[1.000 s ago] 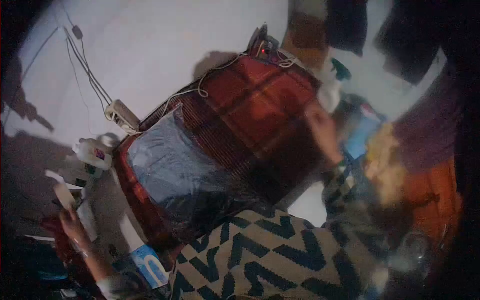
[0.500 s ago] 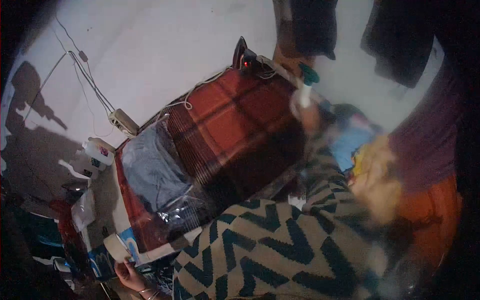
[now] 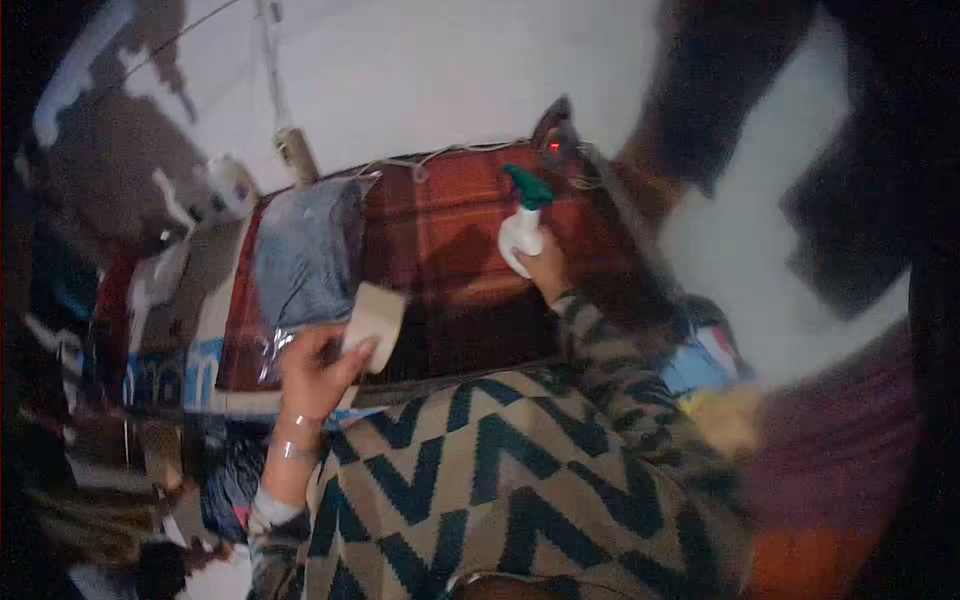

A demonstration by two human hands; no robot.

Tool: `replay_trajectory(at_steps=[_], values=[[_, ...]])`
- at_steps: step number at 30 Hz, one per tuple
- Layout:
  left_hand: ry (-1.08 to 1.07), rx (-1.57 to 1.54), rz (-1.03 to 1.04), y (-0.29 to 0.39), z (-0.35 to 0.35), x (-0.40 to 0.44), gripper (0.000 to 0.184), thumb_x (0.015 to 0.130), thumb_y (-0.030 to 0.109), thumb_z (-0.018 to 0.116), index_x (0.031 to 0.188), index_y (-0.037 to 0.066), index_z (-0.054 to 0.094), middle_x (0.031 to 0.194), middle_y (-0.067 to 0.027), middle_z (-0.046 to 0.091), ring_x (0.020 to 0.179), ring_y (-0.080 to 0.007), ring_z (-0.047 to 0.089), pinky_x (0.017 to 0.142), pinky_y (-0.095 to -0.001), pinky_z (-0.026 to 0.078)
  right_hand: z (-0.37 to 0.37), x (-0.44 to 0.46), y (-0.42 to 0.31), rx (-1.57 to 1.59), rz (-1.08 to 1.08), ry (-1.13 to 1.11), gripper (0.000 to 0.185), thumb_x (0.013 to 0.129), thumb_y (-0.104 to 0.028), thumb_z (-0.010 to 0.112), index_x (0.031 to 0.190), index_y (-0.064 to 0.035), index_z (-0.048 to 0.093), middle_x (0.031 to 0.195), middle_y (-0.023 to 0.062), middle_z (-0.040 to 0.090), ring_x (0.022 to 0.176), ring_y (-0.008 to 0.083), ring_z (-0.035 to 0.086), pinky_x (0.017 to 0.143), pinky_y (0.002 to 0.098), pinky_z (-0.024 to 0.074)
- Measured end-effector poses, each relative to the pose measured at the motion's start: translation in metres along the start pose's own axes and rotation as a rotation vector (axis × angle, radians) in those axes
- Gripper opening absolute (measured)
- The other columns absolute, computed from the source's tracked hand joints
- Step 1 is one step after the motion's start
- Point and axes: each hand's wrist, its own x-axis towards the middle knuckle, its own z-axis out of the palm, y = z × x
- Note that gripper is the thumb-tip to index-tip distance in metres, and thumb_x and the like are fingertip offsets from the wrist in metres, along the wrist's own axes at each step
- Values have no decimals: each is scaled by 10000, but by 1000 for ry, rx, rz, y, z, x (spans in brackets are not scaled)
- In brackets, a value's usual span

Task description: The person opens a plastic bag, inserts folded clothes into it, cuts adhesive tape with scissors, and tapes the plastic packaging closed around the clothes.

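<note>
My left hand (image 3: 318, 370) is closed on a cream-coloured piece (image 3: 376, 325) that looks like a wide roll of tape, held by its lower edge. It is in front of the grey folded garment (image 3: 305, 250), which lies in a clear plastic bag. My right hand (image 3: 548, 265) is wrapped round a white spray bottle (image 3: 522, 240) with a green trigger head, tilted over the red and dark checked cloth (image 3: 455, 230). At the far right end of that cloth an iron (image 3: 555, 135) stands on its heel, with a red light showing.
A white extension socket (image 3: 295, 155) and a cable run along the wall at the back. White bottles (image 3: 230, 185) stand at the back left. Blurred yellow and blue fabrics (image 3: 705, 370) lie at the right. Dark clothes (image 3: 735, 90) hang at upper right.
My left hand has come up from the table's front left edge with the cream piece. My right hand has moved left over the checked cloth with the spray bottle. The view has turned.
</note>
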Motion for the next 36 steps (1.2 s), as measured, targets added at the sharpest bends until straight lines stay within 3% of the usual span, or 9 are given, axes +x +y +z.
replay_trajectory(at_steps=[3,6,11,14,17,20,26,30,36], values=[[-34,116,367,11,13,24,220,747,132,743,839,-4,597,806,-86,596,718,-182,568,664,-270,449,-13,13,47,43,88,-118,829,748,-388,732,1362,-18,316,1267,183,479,1136,340,496,968,450,385],[-1,-106,316,22,25,32,197,787,139,704,870,16,576,811,-71,587,722,-173,562,677,-275,446,-62,-14,1,193,280,-35,742,806,-418,670,1345,-11,365,1291,172,473,1172,309,474,979,386,381],[-161,-321,59,28,48,30,205,821,171,659,952,49,558,809,-60,593,721,-214,578,798,-327,442,-99,-24,-88,439,30,-340,579,866,-406,599,1257,5,485,1222,156,531,1166,241,481,976,346,381],[-173,-102,535,30,61,37,229,827,215,643,949,35,571,838,-121,621,788,-315,614,981,-455,357,-105,-67,-197,254,-330,-535,531,889,-378,570,1247,8,497,1193,146,542,1149,213,492,983,343,371],[-153,44,689,39,60,38,232,828,224,639,938,46,539,860,-98,612,829,-277,608,1002,-488,351,-94,-82,-217,720,-118,-710,508,888,-321,577,1257,15,487,1231,180,514,1169,261,484,991,360,362],[-195,-6,678,34,60,37,236,823,226,639,936,45,538,877,-113,603,812,-299,597,910,-458,418,-91,-74,-201,356,-427,-642,496,870,-258,607,1248,39,484,1249,211,491,1180,294,477,982,355,369],[-100,57,507,41,60,33,268,817,262,640,931,37,550,826,-132,618,724,-316,608,768,-402,458,-81,-87,-212,199,-474,-376,446,841,-172,639,1198,62,510,1224,217,508,1135,303,511,939,355,407],[-132,157,522,36,55,34,242,819,248,634,929,47,555,831,-112,625,750,-300,610,791,-407,449,-74,-85,-210,340,-358,-465,468,818,-153,660,1213,43,501,1206,206,521,1108,307,526,935,365,414],[-145,373,735,29,60,29,237,838,205,601,1020,57,567,863,-86,641,876,-263,623,950,-441,376,-70,-84,-219,276,-578,-453,622,732,-175,750,1261,-13,466,1181,173,522,1103,307,519,942,382,414]])
